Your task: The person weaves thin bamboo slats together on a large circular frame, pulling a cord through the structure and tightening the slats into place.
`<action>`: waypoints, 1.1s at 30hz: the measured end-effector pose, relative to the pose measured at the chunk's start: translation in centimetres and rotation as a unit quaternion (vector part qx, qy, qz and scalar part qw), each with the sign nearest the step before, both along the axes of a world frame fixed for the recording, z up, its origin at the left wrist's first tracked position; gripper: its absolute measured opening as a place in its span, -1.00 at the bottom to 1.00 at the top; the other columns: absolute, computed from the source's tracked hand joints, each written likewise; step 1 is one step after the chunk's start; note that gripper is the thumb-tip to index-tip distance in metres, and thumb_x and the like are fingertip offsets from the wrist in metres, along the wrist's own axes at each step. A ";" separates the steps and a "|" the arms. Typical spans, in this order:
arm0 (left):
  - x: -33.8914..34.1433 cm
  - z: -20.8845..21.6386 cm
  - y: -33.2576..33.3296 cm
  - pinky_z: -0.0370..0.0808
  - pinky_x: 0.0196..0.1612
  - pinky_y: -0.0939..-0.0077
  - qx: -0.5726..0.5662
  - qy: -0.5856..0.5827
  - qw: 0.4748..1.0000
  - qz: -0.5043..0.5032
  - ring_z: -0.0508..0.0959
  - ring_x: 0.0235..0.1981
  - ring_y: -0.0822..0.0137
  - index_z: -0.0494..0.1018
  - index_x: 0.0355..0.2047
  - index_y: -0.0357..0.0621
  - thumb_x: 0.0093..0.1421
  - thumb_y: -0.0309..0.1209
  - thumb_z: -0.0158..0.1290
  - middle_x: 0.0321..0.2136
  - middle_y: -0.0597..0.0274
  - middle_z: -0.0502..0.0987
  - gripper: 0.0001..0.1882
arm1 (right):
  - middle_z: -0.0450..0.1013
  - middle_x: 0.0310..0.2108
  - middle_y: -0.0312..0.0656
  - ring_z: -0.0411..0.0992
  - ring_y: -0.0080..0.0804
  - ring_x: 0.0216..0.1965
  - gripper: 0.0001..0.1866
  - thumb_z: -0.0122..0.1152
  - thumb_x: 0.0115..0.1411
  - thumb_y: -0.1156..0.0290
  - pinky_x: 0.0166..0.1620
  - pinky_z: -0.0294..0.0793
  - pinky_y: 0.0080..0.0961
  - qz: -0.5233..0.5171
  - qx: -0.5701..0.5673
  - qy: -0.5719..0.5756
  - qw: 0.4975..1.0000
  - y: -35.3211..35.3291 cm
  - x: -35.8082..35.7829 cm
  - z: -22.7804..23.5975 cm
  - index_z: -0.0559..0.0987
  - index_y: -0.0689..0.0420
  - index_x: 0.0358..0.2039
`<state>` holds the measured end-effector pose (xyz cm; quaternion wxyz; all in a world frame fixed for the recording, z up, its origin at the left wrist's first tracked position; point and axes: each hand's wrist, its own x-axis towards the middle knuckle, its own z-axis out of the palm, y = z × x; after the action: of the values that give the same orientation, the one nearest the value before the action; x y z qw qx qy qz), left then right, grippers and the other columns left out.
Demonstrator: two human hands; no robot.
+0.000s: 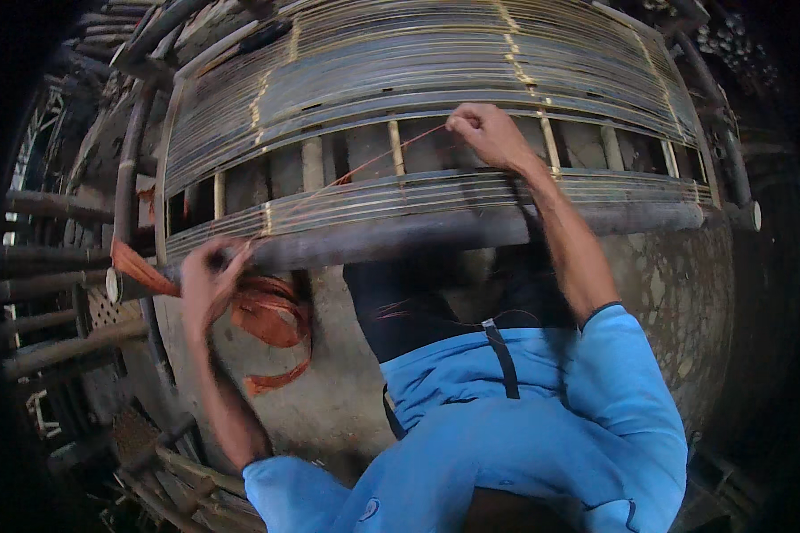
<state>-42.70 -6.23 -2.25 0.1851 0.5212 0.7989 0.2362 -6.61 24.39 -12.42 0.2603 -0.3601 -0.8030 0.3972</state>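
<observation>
My right hand point(489, 133) is raised over the gap in a screen of thin slats point(391, 71), with its thumb and fingers pinching a thin reddish thread point(360, 166). The thread slants down to the left, across the near band of slats, toward my left hand point(209, 282). That hand is at the left part of the thick round pole point(391, 238), its thumb and forefinger brought together by the edge of the near slats. What lies between those fingertips is too small to make out. Just beside the left hand, an orange coil of strips or cord point(271, 315) hangs below the pole.
Crosswise light strips point(396, 147) span the gap between the slat bands. An orange strip point(140, 269) is draped by the pole's left end. Bamboo poles point(71, 289) form a frame at the left, and another upright point(724, 133) stands at the right. Loose threads lie across my lap.
</observation>
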 end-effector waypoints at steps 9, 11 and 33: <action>-14.4 1.1 -40.9 0.52 -0.03 0.19 -0.167 0.045 0.857 0.486 0.61 -0.10 0.04 0.62 -0.09 -0.21 0.17 -0.04 0.28 -0.14 0.07 0.64 -0.50 | 0.58 -0.39 -0.13 0.48 -0.35 -0.36 -0.62 0.23 0.33 0.10 -0.17 0.49 -0.40 0.080 0.017 -0.032 0.996 -1.4 -1.9 -2.0 0.66 0.19 -0.12; -15.8 -0.3 -44.0 0.52 0.02 0.09 -0.314 0.271 0.763 0.495 0.61 -0.02 -0.11 0.61 -0.06 -0.21 0.11 0.02 0.31 -0.06 -0.04 0.64 -0.42 | 0.58 -0.40 -0.05 0.53 -0.15 -0.36 -0.55 0.21 0.28 0.04 -0.23 0.50 -0.25 0.055 0.000 -0.077 0.996 -2.6 -2.0 -1.4 0.66 0.16 -0.08; 13.3 -7.4 3.8 0.40 -0.14 0.17 0.020 -0.073 0.996 0.047 0.52 -0.20 0.01 0.44 -0.26 -0.24 0.38 -0.42 -0.01 -0.25 -0.03 0.54 -0.87 | 0.59 -0.55 0.02 0.59 -0.12 -0.43 -0.53 0.30 0.23 -0.09 -0.25 0.51 -0.14 0.014 -0.090 -0.270 0.959 -3.9 0.0 -1.2 0.77 0.11 -0.25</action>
<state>-29.35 -2.45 -9.61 0.2213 0.4677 0.8021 0.2984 -6.62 20.50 -13.66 -0.0056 -0.4643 -0.8094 0.3595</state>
